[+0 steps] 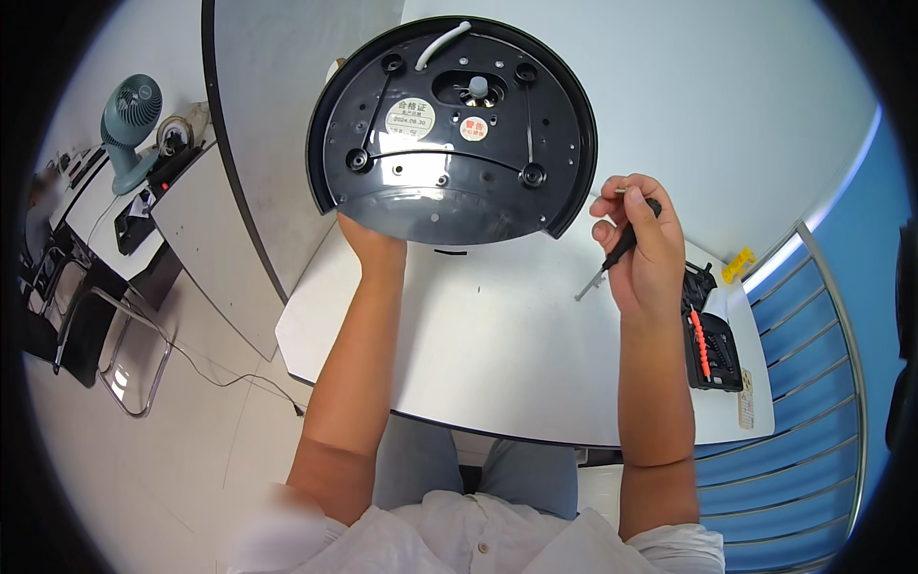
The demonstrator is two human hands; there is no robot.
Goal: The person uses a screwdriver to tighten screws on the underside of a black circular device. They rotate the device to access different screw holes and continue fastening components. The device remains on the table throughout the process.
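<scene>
A black, rounded plastic appliance base (478, 215) is held up over the far part of the white table, its underside facing me. It has a short white cord, two round stickers, several screw holes and a recess with a grey knob. My left hand (376, 251) grips its lower left edge, with the fingers hidden behind it. To the right of the base, my right hand (650, 244) is closed round a screwdriver (622, 247) with a black handle, its metal shaft pointing down and left. Between thumb and forefinger is a small pale piece, too small to name.
On the right of the white table (507, 383) lies an open black tool case (727, 344) with an orange flexible shaft (701, 342). Behind it is a yellow item (738, 266). A metal railing (851, 383) stands right; a green fan (132, 124) and chair (143, 325) are left.
</scene>
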